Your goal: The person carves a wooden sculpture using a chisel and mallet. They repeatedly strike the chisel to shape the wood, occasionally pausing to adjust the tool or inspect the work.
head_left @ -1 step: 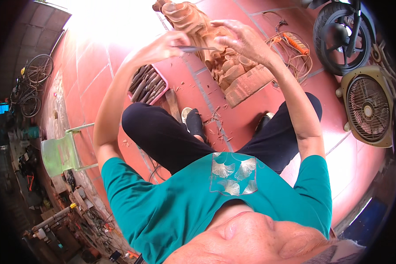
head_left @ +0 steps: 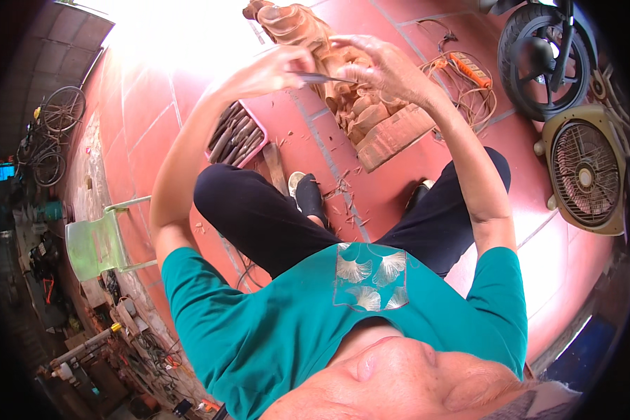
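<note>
My left hand (head_left: 287, 70) is closed on a thin dark metal blade (head_left: 323, 78), its fingers pinched and slightly blurred. The blade points right, across the front of a carved reddish-brown wooden sculpture (head_left: 297, 24). At the blade's far end is my right hand (head_left: 383, 73), its fingers curved and apart; the lower ones are blurred, and I cannot tell whether they touch the tip. Both hands are raised over the sculpture, which leans away to the upper left with its flat base (head_left: 396, 138) nearest me. Part of the carving is hidden behind the hands.
A pink basket (head_left: 262, 138) of several carving tools stands left of the sculpture, with a wooden mallet-like piece (head_left: 274, 168) beside it. Wood chips (head_left: 341, 187) litter the tiles. An orange power strip (head_left: 470, 69), a box fan (head_left: 585, 171) and a wheel (head_left: 547, 63) are right; a green chair (head_left: 94, 241), left.
My left hand and the blade have shifted slightly right. My right hand has barely moved; the sculpture looks the same.
</note>
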### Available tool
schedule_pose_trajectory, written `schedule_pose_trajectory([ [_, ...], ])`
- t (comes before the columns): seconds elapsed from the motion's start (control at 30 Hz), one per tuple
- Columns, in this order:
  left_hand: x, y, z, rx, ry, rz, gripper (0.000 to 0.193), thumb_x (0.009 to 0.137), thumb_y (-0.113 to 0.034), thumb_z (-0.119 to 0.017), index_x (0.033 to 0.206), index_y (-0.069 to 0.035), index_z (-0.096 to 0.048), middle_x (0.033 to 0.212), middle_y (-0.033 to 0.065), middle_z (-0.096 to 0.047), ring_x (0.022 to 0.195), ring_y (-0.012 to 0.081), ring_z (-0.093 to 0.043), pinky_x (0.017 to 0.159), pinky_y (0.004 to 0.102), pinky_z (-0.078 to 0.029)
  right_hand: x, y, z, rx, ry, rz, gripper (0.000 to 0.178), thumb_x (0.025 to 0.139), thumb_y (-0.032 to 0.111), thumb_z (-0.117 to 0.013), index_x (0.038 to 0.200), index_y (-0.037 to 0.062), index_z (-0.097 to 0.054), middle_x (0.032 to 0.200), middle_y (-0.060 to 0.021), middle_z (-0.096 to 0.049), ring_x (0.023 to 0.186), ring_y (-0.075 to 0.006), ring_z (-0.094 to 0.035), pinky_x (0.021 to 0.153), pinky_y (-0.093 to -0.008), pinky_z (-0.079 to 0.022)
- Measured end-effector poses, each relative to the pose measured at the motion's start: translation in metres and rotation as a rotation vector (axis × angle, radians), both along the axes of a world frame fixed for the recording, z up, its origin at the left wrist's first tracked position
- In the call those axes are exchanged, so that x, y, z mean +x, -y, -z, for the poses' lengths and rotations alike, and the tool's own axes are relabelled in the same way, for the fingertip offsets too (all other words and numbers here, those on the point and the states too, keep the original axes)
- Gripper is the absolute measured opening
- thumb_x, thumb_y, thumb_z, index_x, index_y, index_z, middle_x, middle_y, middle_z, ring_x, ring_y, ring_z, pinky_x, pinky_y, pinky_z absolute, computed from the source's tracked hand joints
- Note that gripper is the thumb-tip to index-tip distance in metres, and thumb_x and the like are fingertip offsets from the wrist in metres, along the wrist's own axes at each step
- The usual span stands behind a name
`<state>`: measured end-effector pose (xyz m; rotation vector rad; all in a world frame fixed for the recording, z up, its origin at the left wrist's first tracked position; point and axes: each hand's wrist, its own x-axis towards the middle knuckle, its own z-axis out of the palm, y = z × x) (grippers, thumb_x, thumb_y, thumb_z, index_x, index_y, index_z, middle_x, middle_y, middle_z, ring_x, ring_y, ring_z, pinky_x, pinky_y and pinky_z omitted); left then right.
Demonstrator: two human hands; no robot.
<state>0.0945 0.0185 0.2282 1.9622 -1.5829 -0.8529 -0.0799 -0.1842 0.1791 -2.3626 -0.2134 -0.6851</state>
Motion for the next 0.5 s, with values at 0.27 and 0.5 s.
schedule_pose_trajectory([
  [0.27, -0.021, 0.062, -0.023, -0.178, -0.187, -0.027, 0.026, 0.097, -0.019, -0.064, 0.119, -0.006, -0.063, 0.104, 0.008, -0.068, 0.095, 0.0174, -0.068, 0.082, 0.0319, -0.055, -0.007, 0.03, -0.016, 0.244, -0.166, -0.1, 0.035, 0.091, 0.013, -0.067, 0.122, 0.0002, -0.061, 0.096, -0.018, -0.072, 0.086, -0.0288, -0.07, 0.077, -0.0387, -0.053],
  [0.5, 0.073, -0.047, 0.048, -0.236, -0.39, -0.637, 0.034, 0.1, -0.025, -0.058, 0.126, -0.002, -0.06, 0.112, 0.0113, -0.07, 0.092, 0.0207, -0.069, 0.079, 0.0312, -0.053, -0.008, 0.059, 0.0, 0.646, -0.27, -0.077, 0.031, 0.097, 0.014, -0.065, 0.123, -0.0026, -0.063, 0.097, -0.0077, -0.072, 0.082, -0.0107, -0.067, 0.076, -0.0286, -0.054],
])
